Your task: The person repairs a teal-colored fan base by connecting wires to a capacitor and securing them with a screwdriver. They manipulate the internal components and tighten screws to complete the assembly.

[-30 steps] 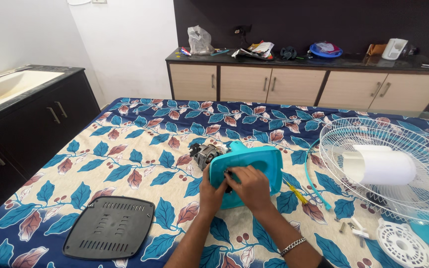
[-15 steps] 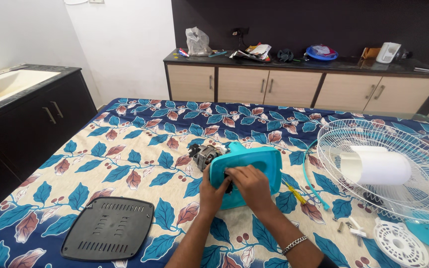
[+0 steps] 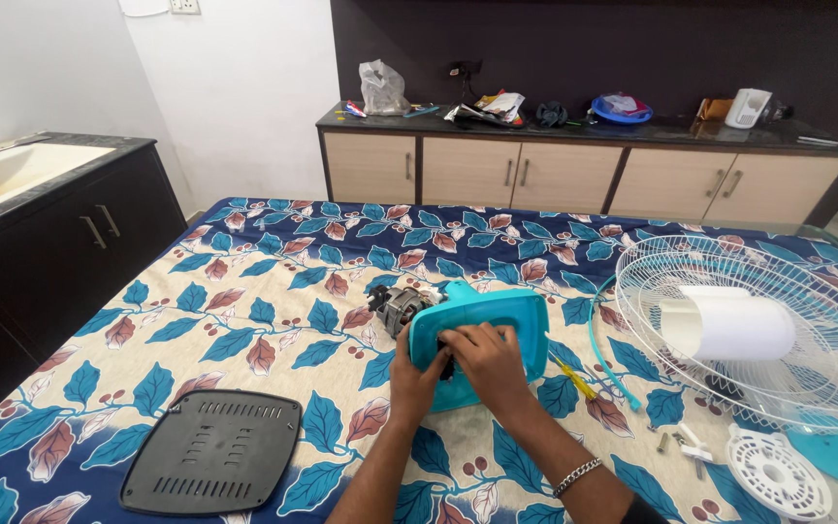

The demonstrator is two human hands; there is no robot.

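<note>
A teal fan housing [image 3: 497, 315] with its grey motor [image 3: 402, 307] sticking out on the left lies on a leaf-patterned bedspread [image 3: 273, 291]. My left hand [image 3: 413, 371] grips the housing's left lower edge. My right hand [image 3: 485, 361], with a bracelet on the wrist, rests on the housing's front, fingers curled near the middle. What the fingertips press on is hidden.
A black vented plate [image 3: 213, 464] lies at lower left. A white wire fan guard [image 3: 758, 335] with a white cylinder [image 3: 729, 327] lies at right, above a white round cap [image 3: 778, 474] and small screws [image 3: 691, 446]. A yellow screwdriver [image 3: 572, 376] sits beside the housing. Cabinets [image 3: 574, 175] stand behind.
My hands have shifted only slightly on the teal housing; the housing and motor stay in the same place.
</note>
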